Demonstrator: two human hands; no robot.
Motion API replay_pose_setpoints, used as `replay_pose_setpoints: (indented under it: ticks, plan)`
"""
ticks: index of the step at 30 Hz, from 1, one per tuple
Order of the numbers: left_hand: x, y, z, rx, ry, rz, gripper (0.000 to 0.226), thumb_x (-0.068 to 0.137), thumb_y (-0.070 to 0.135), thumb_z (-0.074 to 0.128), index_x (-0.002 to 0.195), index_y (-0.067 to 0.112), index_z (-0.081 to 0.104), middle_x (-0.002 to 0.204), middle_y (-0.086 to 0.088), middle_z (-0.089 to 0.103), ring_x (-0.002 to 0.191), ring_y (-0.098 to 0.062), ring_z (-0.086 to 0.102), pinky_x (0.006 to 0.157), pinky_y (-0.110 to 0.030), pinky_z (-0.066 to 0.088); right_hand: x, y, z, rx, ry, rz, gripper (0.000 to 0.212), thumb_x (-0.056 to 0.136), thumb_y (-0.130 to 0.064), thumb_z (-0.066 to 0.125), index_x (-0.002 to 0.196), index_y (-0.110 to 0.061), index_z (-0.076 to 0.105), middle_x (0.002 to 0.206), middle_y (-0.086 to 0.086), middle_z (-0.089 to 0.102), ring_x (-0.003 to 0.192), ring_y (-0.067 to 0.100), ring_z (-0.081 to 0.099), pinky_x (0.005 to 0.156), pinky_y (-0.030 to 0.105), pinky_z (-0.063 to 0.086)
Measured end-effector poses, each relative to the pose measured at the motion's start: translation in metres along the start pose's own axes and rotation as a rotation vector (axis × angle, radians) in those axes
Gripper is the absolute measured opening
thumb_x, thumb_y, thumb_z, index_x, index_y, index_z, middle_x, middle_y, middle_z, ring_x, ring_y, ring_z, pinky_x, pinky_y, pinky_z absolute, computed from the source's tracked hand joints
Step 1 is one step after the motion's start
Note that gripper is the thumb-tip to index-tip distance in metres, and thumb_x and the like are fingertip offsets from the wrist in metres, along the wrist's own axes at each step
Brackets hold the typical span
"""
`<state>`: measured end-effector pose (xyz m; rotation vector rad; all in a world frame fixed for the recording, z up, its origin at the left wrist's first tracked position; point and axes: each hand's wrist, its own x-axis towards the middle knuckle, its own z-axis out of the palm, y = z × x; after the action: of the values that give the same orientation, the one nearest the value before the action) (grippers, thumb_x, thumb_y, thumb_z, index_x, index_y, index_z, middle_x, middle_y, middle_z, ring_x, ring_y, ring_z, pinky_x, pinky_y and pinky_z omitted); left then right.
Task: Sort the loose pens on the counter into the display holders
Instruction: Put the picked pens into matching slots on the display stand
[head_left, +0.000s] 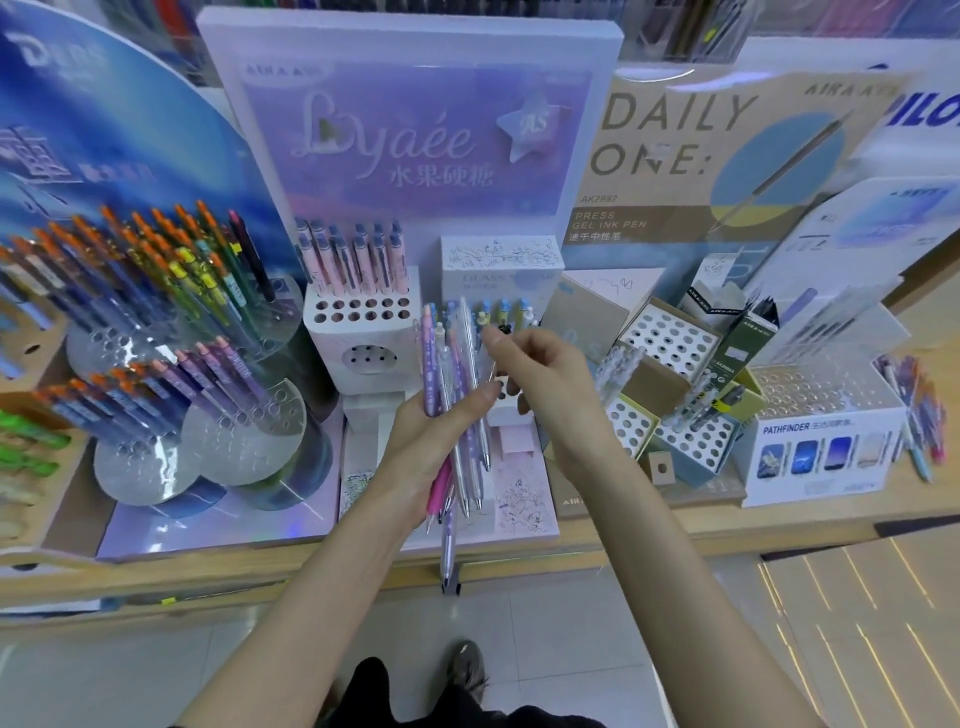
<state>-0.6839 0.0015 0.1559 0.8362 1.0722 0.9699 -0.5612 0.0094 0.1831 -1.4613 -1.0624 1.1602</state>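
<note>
Left hand (415, 441) is up over the tabletop (675, 525), palm turned in, thumb and fingers wrapped round a bundle of pens (457, 395): lilac, pink and clear barrels, caps up, tips down. One lilac pen hangs lower than the rest, with its tip below the tabletop's front edge.

Right hand (545, 374) is just right of the bundle, at its upper end. The thumb points toward the caps and the fingers are curled in close against the barrels. Whether it has one pinched or only touches them, I cannot tell; the fingertips blur into the pens.

Just beyond the left hand stands a white holder (363, 317), with two rows of open holes at the front and a clutch of pink pens (353, 254) upright in the back rows. Beyond the right hand, partly hidden by its thumb, a row of blue-capped pens (504, 309) stands in front of a white box.

Well left of the left hand, clear round tiers (239, 431) carry slanted orange-capped pens. Right of the right hand are beige holders (670, 338) with mostly open holes, and further right a box marked Pathfinder (821, 447).
</note>
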Motion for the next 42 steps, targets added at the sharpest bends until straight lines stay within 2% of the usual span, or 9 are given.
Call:
replay_pose_setpoints:
  ticks: [5,9,13,18,25,31,35,38,42]
  plan:
    - [0.003,-0.006,-0.014,0.002,0.040,-0.001,0.028,0.067,0.026,0.078,0.093,0.020,0.070,0.081,0.002,0.075,0.079,-0.009,0.071,0.061,-0.015,0.051,0.017,0.003,0.017,-0.292,-0.034,0.011,0.030,0.081,-0.038,0.072,0.071,-0.016,0.054,0.057,-0.014,0.050,0.050,-0.003,0.047,0.049,0.009,0.035]
    - [0.002,-0.008,-0.022,0.060,0.039,-0.008,0.034,0.063,0.034,0.078,0.090,0.018,0.068,0.067,0.006,0.071,0.064,-0.007,0.067,0.057,-0.016,0.050,0.017,0.004,0.020,-0.022,0.008,0.028,0.020,0.086,-0.015,0.064,0.071,-0.005,0.056,0.050,-0.008,0.038,0.045,0.006,0.034,0.043,0.015,0.030]
    - [0.006,-0.009,-0.028,0.114,0.072,-0.019,0.010,0.081,0.018,0.073,0.080,0.013,0.065,0.057,0.004,0.066,0.055,-0.007,0.062,0.054,-0.017,0.048,0.015,-0.001,0.008,0.128,0.126,-0.023,0.029,0.090,-0.016,0.062,0.083,0.012,0.058,0.054,0.003,0.038,0.048,0.013,0.033,0.045,0.023,0.029]
    - [0.009,-0.011,-0.018,0.066,0.063,-0.045,0.007,0.084,0.014,0.069,0.084,0.014,0.062,0.053,0.005,0.064,0.050,-0.004,0.061,0.051,-0.016,0.049,0.004,0.011,-0.037,-0.108,0.299,-0.171,0.025,0.093,-0.026,0.059,0.069,-0.019,0.056,0.058,0.000,0.048,0.052,0.016,0.042,0.054,0.030,0.038]
    - [0.010,-0.017,0.002,0.042,0.020,-0.036,0.007,0.086,0.014,0.067,0.086,0.012,0.061,0.052,0.005,0.063,0.049,-0.005,0.061,0.048,-0.014,0.047,0.002,0.058,-0.096,-0.415,0.500,-0.194,0.014,0.095,-0.020,0.057,0.081,-0.017,0.055,0.073,0.002,0.063,0.070,0.024,0.064,0.069,0.049,0.055]
    - [0.010,-0.019,0.007,0.031,0.018,-0.034,0.007,0.086,0.014,0.067,0.090,0.013,0.061,0.053,0.005,0.063,0.050,-0.004,0.061,0.048,-0.014,0.047,0.007,0.089,-0.095,-0.441,0.482,-0.171,0.018,0.097,-0.018,0.054,0.079,-0.018,0.052,0.073,0.001,0.063,0.072,0.016,0.065,0.070,0.043,0.056]
    - [0.010,-0.019,0.006,0.031,0.054,-0.032,0.005,0.087,0.015,0.066,0.087,0.015,0.061,0.053,0.006,0.063,0.051,-0.005,0.062,0.048,-0.013,0.047,0.011,0.090,-0.098,-0.435,0.477,-0.202,0.029,0.096,-0.018,0.054,0.071,-0.030,0.046,0.071,-0.004,0.063,0.071,0.009,0.066,0.066,0.027,0.055]
    - [0.010,-0.019,0.005,0.050,0.082,-0.034,0.006,0.087,0.017,0.067,0.086,0.017,0.061,0.054,0.006,0.064,0.054,-0.004,0.063,0.049,-0.012,0.047,0.010,0.096,-0.097,-0.479,0.444,-0.199,0.022,0.096,-0.015,0.054,0.075,-0.019,0.052,0.072,0.000,0.064,0.071,0.003,0.065,0.059,0.012,0.049]
    - [0.010,-0.019,0.004,0.050,0.080,-0.028,0.005,0.087,0.017,0.067,0.085,0.017,0.062,0.054,0.006,0.063,0.055,-0.004,0.063,0.052,-0.013,0.047,0.009,0.102,-0.094,-0.544,0.423,-0.196,0.018,0.096,-0.014,0.055,0.078,-0.012,0.054,0.078,0.009,0.065,0.073,0.015,0.066,0.058,0.014,0.049]
